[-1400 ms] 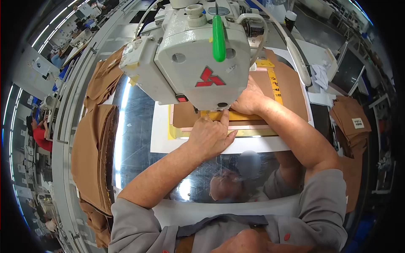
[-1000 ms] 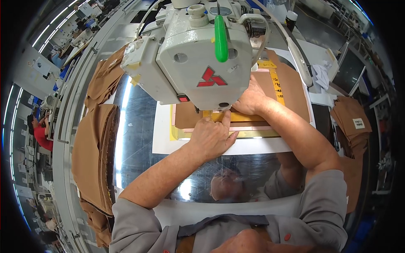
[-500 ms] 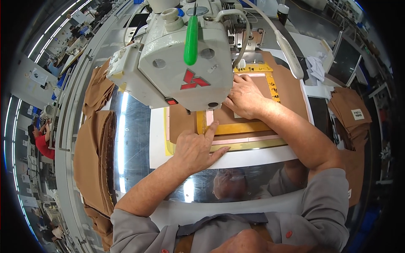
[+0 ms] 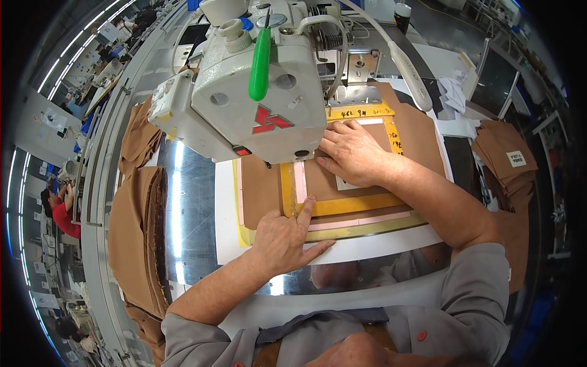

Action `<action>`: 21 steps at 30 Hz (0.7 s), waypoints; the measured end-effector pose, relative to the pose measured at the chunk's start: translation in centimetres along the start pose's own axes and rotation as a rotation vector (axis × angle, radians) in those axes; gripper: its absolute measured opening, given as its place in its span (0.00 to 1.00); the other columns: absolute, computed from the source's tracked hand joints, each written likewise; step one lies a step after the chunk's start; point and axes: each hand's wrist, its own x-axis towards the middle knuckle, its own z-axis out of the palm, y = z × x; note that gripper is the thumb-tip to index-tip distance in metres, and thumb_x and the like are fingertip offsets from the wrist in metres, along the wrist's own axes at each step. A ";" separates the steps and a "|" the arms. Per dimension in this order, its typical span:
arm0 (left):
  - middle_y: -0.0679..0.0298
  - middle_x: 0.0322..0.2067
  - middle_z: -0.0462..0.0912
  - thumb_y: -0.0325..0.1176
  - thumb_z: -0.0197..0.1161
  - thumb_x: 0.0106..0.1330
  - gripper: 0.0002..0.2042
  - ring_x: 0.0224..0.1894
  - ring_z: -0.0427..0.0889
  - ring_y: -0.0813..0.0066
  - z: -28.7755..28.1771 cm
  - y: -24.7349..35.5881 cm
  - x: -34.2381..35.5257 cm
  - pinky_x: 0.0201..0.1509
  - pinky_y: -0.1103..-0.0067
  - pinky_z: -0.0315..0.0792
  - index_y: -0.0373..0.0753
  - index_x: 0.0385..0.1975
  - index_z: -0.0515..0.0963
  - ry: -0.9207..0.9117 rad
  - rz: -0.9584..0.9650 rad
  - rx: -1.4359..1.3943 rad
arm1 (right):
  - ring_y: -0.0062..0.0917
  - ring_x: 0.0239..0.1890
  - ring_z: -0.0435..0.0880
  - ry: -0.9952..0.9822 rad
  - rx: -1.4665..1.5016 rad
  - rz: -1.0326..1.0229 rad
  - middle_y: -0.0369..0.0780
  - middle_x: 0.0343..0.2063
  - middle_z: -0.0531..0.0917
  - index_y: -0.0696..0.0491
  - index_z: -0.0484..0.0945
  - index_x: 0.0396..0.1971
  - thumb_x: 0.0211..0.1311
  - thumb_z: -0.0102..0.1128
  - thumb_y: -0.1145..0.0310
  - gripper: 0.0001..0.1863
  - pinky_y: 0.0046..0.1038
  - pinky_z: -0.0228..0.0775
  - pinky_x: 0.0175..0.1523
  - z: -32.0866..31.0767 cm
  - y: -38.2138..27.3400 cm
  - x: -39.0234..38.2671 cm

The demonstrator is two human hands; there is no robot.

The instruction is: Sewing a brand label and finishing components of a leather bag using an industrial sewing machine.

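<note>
The left hand (image 4: 278,241) had come nearer, with its index finger stretched to the near left corner of the yellow frame (image 4: 358,204), thumb spread, gripping nothing. The one frame, lying upon the brown cloth (image 4: 260,189), had also moved nearer, out from beneath the machine, so more cloth was uncovered for the hands. Farther right, the right hand (image 4: 354,154) lay palm down on this cloth, fingers loosely bent, thumb apart, holding nothing visible. Beyond were one machine (image 4: 226,116) and one green screwdriver (image 4: 259,68).

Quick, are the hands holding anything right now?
Left hand: open, index finger at the yellow frame, holding nothing.
Right hand: open, palm down over the brown fabric, no grip seen.
</note>
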 end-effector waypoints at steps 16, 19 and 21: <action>0.62 0.19 0.81 0.62 0.67 0.62 0.47 0.18 0.78 0.66 -0.7 1.5 -2.9 0.31 0.73 0.69 0.21 0.66 0.66 -0.092 0.056 -0.036 | 0.32 0.61 0.75 0.071 0.016 -0.069 0.41 0.59 0.77 0.54 0.75 0.63 0.69 0.59 0.56 0.27 0.36 0.64 0.66 0.4 -2.4 -2.3; 0.63 0.18 0.80 0.62 0.68 0.62 0.48 0.18 0.78 0.67 -1.1 1.8 -3.3 0.30 0.74 0.68 0.20 0.65 0.66 -0.107 0.065 -0.038 | 0.32 0.63 0.74 0.041 0.014 -0.068 0.41 0.62 0.76 0.55 0.74 0.64 0.69 0.60 0.56 0.28 0.37 0.63 0.66 0.5 -2.9 -2.6; 0.64 0.18 0.80 0.63 0.68 0.61 0.48 0.18 0.78 0.68 -1.2 2.0 -3.5 0.29 0.74 0.68 0.20 0.65 0.66 -0.125 0.067 -0.032 | 0.31 0.63 0.74 0.040 0.016 -0.073 0.41 0.62 0.75 0.55 0.74 0.64 0.68 0.60 0.56 0.28 0.37 0.63 0.66 0.6 -3.2 -2.9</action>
